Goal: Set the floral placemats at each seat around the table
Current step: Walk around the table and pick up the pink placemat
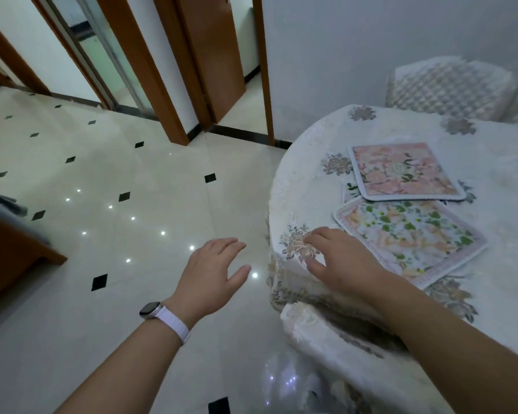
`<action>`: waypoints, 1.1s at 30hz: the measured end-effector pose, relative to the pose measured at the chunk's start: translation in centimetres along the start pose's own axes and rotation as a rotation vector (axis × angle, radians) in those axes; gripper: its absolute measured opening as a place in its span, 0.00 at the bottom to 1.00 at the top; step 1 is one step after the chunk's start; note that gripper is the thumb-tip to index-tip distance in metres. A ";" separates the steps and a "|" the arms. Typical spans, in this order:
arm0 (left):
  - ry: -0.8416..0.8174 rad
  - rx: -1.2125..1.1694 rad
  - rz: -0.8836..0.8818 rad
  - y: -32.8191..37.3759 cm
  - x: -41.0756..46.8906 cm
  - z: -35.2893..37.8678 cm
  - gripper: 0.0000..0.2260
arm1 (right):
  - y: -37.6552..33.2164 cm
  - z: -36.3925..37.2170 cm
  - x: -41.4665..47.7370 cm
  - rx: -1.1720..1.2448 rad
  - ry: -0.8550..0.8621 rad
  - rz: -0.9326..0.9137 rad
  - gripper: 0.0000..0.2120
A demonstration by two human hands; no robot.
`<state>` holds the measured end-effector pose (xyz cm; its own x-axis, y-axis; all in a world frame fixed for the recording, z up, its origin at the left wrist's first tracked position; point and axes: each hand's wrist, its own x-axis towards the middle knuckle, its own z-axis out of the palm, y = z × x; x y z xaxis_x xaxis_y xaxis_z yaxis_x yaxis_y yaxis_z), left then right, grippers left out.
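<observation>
Two floral placemats lie on the tabletop [311,162] near its left edge: a pink placemat [402,171] overlapping a green-leaved placemat [410,237] nearer the viewer. The right hand [338,258], grip released, rests fingers spread on the tablecloth just beside the nearer mat. The left hand [213,267], grip released, hovers over the floor [102,204].

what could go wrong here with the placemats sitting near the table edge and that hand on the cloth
1. The right hand rests on the tablecloth at the table's rim; dragging the cloth could shift both mats.
2. The green-leaf placemat lies close to the edge and might slide off.
3. The pink placemat overlaps another mat, so lifting one may disturb the other.
</observation>
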<state>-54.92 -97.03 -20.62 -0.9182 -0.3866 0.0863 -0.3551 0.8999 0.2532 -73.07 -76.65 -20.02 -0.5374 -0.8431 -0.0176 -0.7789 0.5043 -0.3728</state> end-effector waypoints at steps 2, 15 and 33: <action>-0.021 -0.011 0.039 0.5 1.9 0.5 0.25 | 0.8 -0.2 0.2 0.002 -0.004 0.035 0.20; -0.084 -0.043 0.158 -3.9 9.4 2.4 0.23 | 1.0 1.4 5.5 0.010 -0.024 0.155 0.21; -0.028 -0.074 0.307 -27.3 24.7 -3.4 0.22 | -10.6 4.7 28.0 -0.089 0.030 0.241 0.21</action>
<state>-67.33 -131.85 -22.11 -0.9853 -0.0925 0.1435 -0.0477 0.9562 0.2887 -78.33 -106.50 -20.86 -0.7196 -0.6911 -0.0676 -0.6517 0.7058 -0.2777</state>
